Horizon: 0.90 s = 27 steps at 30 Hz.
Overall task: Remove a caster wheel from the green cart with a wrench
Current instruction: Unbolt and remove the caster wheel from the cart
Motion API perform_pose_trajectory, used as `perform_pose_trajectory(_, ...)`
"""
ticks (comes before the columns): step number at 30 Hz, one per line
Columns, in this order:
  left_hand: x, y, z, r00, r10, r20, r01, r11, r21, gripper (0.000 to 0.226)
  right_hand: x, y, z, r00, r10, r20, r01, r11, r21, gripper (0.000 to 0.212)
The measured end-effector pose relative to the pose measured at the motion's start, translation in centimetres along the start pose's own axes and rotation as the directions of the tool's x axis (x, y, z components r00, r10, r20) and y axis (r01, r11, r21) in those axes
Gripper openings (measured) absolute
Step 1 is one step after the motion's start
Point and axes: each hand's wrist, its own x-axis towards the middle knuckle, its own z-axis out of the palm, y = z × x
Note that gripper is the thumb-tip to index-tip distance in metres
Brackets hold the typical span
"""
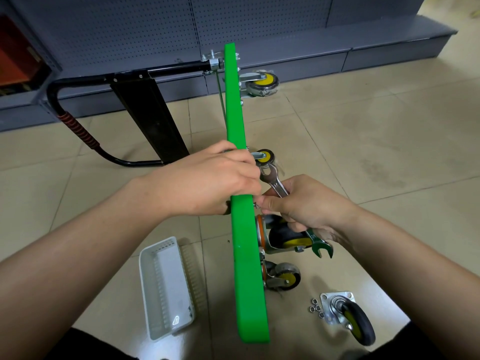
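The green cart (248, 276) stands on its edge on the floor, wheels facing right. My left hand (210, 180) grips the upper edge of the green deck, fingers curled over it. My right hand (304, 206) holds a silver wrench (275, 181) by its shaft, and thumb and fingertips pinch at a bolt beside the deck. Just under this hand sits a black and yellow caster wheel (285, 236) mounted on the cart. A second mounted caster (284, 278) lies lower, and two more are farther along the deck.
A loose caster (350, 318) with its plate lies on the tiles at lower right, several nuts (315, 309) beside it. A white plastic basket (166, 287) sits left of the deck. The black cart handle (78, 120) lies folded at the left. Grey shelving runs along the back.
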Motion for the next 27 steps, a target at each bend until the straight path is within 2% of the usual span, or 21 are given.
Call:
perform_pose_trajectory(5,0.02,0.03,-0.17,1.0,-0.001,0.0,0.001,1.0,-0.005,0.031,-0.05,-0.17,-0.32,0.999,0.034,0.04,-0.035,0.999,0.017,0.024)
perform_pose_trajectory(10,-0.07,0.05,-0.25,1.0,0.002,-0.005,-0.002,1.0,0.004,0.031,-0.15,-0.1,-0.07,0.999,0.03,0.011,-0.03,1.0,0.007,0.027)
perform_pose_trajectory(14,-0.04,0.12,-0.2,1.0,0.008,-0.016,-0.008,1.0,0.0,0.032,-0.34,-0.12,0.19,1.0,0.007,0.023,-0.009,0.997,0.081,0.012)
perform_pose_trajectory(18,-0.02,0.07,-0.17,1.0,0.005,-0.015,-0.005,1.0,0.002,0.032,-0.37,-0.25,0.28,1.0,-0.01,0.027,0.008,0.996,0.086,0.015)
perform_pose_trajectory(23,-0.07,0.07,-0.15,1.0,0.004,-0.013,-0.005,1.0,-0.012,0.032,-0.29,-0.29,0.38,1.0,-0.012,0.021,0.01,0.996,0.092,0.003)
perform_pose_trajectory(27,-0.05,0.06,-0.15,1.0,0.004,-0.01,-0.004,1.0,-0.015,0.032,-0.21,-0.17,0.27,1.0,-0.01,0.019,0.008,0.996,0.093,0.004)
